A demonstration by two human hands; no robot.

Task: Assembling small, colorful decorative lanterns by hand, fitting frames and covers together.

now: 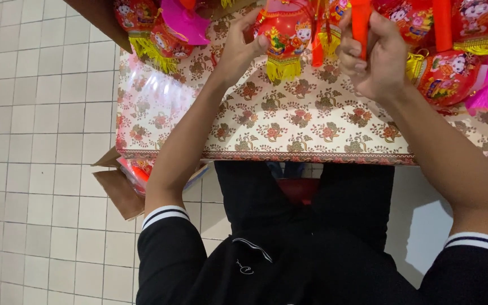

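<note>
- Top centre of the frame: our left hand [237,53] curls its fingers [260,42] against the side of a red paper lantern [284,31] with a yellow fringe, which rests on the desk [312,127] under a floral plastic cover
- Top right of centre: our right hand [375,59] is closed tight round an orange-red stick [360,22], knuckles folded over it
- More red lanterns [450,76] and a pink paper piece [184,22] crowd the desk's far edge; a brown cardboard box [121,189] stands on the tiled floor [40,141] at lower left
- We judge the lantern light, thin-walled and easily crushed, its fringe soft; a loose hold on the rounded body or the stiff stick suits it better than any squeeze
</note>
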